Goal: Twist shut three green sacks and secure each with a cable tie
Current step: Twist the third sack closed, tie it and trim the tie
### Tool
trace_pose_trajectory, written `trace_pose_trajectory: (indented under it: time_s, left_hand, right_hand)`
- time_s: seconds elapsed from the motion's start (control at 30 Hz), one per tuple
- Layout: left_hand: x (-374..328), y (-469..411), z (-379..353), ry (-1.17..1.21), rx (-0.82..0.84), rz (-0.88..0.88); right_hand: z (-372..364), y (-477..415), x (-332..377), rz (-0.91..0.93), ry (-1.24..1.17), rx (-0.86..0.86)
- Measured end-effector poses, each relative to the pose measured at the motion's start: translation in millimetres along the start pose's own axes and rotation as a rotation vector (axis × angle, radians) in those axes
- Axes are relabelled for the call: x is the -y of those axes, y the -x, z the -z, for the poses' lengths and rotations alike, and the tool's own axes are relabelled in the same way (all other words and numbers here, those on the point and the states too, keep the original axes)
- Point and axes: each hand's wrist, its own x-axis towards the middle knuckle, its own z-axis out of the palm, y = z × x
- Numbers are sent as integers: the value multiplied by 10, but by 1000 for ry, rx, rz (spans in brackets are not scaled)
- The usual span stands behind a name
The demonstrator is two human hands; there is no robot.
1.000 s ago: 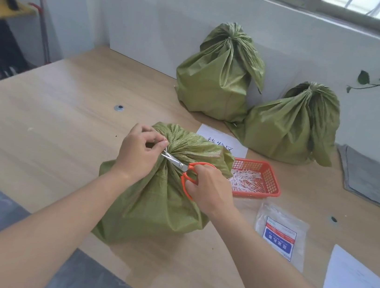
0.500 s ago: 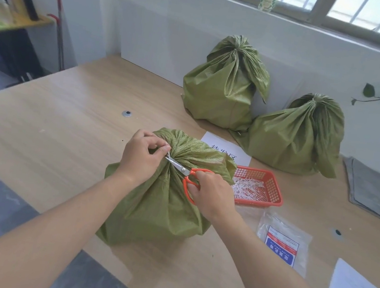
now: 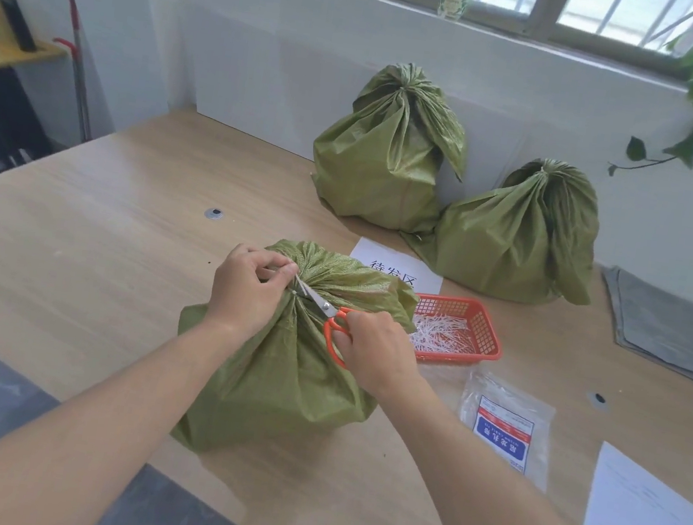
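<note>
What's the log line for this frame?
step: trim tie tail | left hand: pinching tail at near sack neck | right hand: scissors at tie | two far sacks: closed | table

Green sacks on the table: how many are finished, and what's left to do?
Two sacks by the wall look gathered and tied. On the near sack, the left hand pinches the tie's tail while the right hand works orange scissors at it. Only trimming seems left.

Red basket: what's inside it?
The red basket holds a loose pile of thin white strips, likely cable ties or trimmed tails. The near sack hides its left end; whatever lies under the pile is covered.
</note>
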Motion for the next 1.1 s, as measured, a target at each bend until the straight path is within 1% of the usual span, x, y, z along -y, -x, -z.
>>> trace_pose_trajectory:
  time_s: [0.17, 0.27, 0.37, 0.5, 0.57, 0.73, 0.87, 0.97, 1.1]
  left_hand:
    - [-9, -12, 48, 55, 11, 6]
    - [-23, -17, 33, 67, 35, 10]
    - [-88, -4, -3, 67, 87, 9]
    - [-189, 39, -112, 65, 165, -12]
    - [-234, 70, -185, 76, 235, -20]
    - [-343, 128, -448, 155, 422, -13]
    - [-451, 265, -719, 201, 503, 22]
    - [-533, 348, -950, 217, 542, 44]
    - [-619, 477, -1289, 214, 549, 107]
  right_hand:
    - [-51, -3, -38, -118, -215, -68]
    - [-108, 11, -94, -230, -360, -119]
    - [-187, 40, -143, -380, -594, -136]
    - [-288, 112, -181, -529, -817, -219]
    - [-364, 170, -236, -588, -902, -273]
    - [-311, 412, -300, -749, -1004, -404]
    - [-347, 648, -517, -847, -979, -453]
    - [-407, 770, -754, -880, -926, -446]
    - [-506, 838, -1080, -909, -894, -393]
